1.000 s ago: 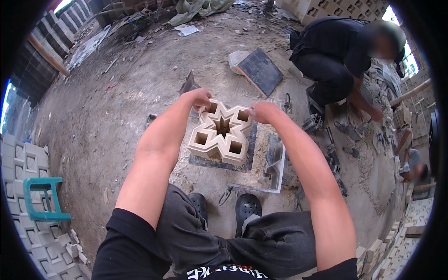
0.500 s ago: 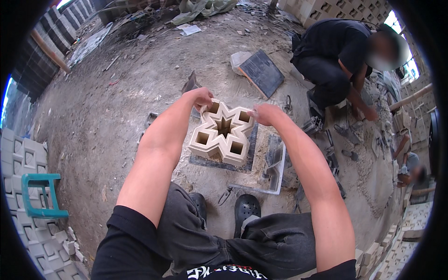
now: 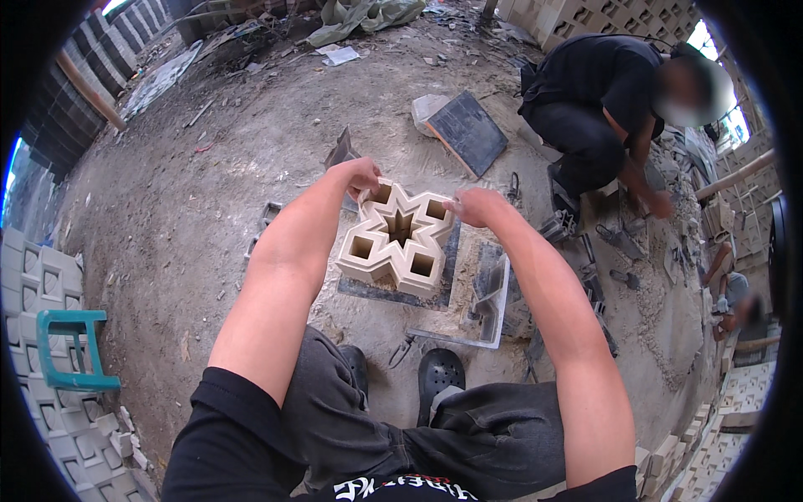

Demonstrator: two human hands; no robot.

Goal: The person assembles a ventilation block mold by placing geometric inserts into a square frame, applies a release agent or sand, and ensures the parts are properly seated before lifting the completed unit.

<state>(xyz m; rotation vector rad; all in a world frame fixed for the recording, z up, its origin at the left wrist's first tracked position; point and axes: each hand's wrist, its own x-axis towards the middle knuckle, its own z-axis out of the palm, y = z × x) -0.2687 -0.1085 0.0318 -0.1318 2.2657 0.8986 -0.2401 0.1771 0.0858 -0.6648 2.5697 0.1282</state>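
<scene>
Pale concrete star block point(image 3: 396, 239) gripped at its far corners
Held by left hand point(image 3: 358, 174) and right hand point(image 3: 473, 205), fingers curled tight on the edges, over dark slab point(image 3: 378, 292) on dirt ground point(image 3: 192, 209)

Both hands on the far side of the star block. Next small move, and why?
Probably a slow, level lift: the left hand and right hand grip only the far edges of the star-shaped block, which sits on a dark board, so tilting could strain it.

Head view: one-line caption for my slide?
Both hands, left hand and right hand, grip a star-patterned concrete block over a dark base plate.
</scene>
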